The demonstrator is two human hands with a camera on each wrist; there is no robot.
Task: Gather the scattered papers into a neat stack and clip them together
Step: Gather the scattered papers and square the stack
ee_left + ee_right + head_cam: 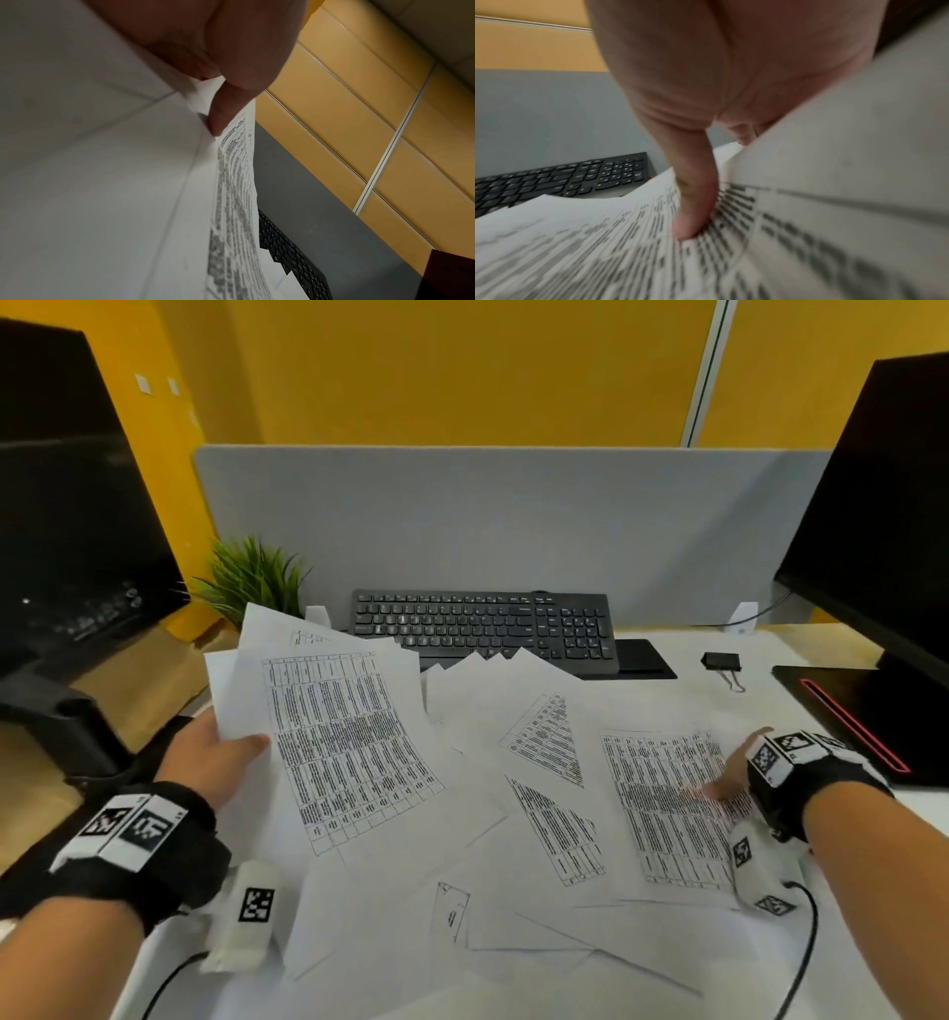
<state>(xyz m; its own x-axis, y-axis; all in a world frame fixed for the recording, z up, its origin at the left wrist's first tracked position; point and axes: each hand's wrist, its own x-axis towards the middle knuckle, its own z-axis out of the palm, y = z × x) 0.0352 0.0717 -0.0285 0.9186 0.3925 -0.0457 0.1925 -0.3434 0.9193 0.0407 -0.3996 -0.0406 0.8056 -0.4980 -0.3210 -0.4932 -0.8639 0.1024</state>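
At the left of the head view, the left hand (215,755) held a small bundle of printed sheets (339,742) lifted off the desk, with the thumb on top and the other fingers under them. The left wrist view showed the thumb (226,109) pinching the corner of these sheets.

At the right of the frame, the right hand (729,775) was on a printed page (662,809) that lay near the right edge of the white desk (801,660). In the right wrist view the thumb pressed on the printed face, and the right part of this page was curled up against the palm, so the hand seemed to grip it, though the other fingers were mostly hidden and the picture was blurred.

Between the two hands, loose papers (518,819) were spread across the centre and the lower part of the frame, overlapping each other at different angles.

A black binder clip (721,662) lay alone on the desk at the upper right, apart from the papers. A black keyboard (482,624) stood behind the papers, in front of a grey partition (488,516). A small green plant (251,577) was to the left of the keyboard, and dark monitors (883,516) stood at both edges of the frame.
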